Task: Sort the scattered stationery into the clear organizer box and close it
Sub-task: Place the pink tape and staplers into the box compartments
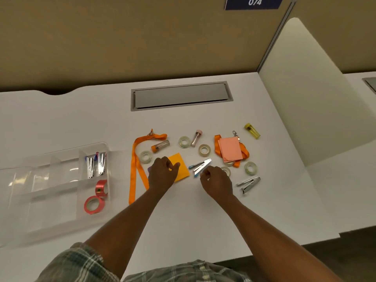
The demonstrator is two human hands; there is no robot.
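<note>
Now, mid-sort, our left hand (162,172) pinches the square orange sticky-note pad (180,168) at centre, our right hand (216,181) curls at the blue-tipped silver stapler (201,165), hold unclear; next we carry both left into the clear plastic organizer box (61,202).

White desk at a beige booth

The white desk (203,216) has a closed grey cable hatch (181,95) set into it near the back; behind stands a beige partition (122,37) bearing a blue sign (254,2) marked 074, and a white side divider (305,98) stands on the right.
</note>
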